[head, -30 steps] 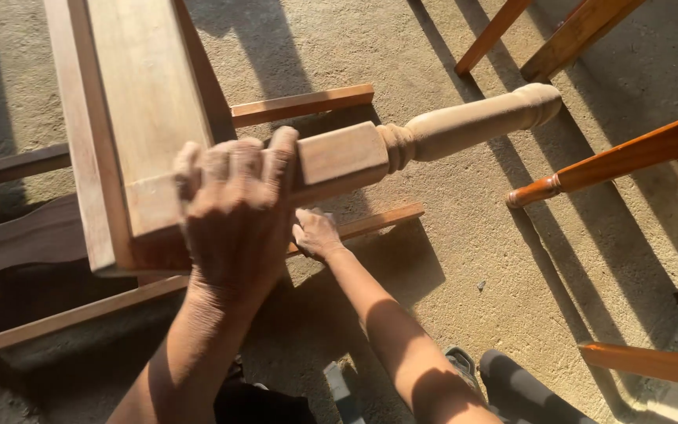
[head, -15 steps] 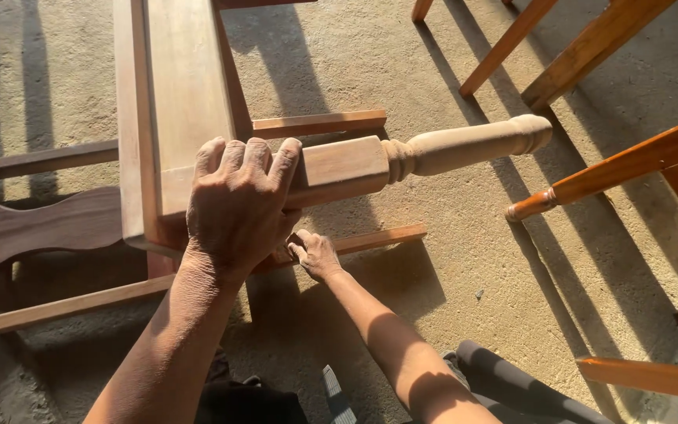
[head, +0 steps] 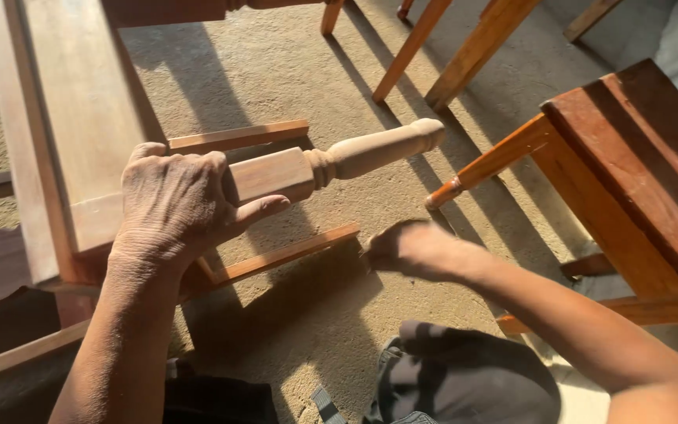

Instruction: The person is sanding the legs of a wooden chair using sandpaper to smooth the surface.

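Note:
An unfinished pale wooden chair frame [head: 64, 118] lies tipped on the concrete floor, one turned leg [head: 370, 149] pointing right. My left hand [head: 178, 204] grips the square upper part of that leg near the seat rail. My right hand [head: 410, 250] hovers blurred above the floor, right of the lower stretcher [head: 284, 255]; its fingers look loosely curled and I cannot see anything in them.
A varnished reddish-brown chair [head: 637, 165] stands at the right, its leg [head: 488, 165] reaching toward the turned leg. More chair legs [head: 433, 47] rise at the top. My dark trousers [head: 457, 377] fill the bottom middle. Concrete floor [head: 300, 71] lies between.
My right hand has lifted off the lower stretcher and moved right. The view swung left and down, bringing the varnished chair closer. My left hand stays on the leg.

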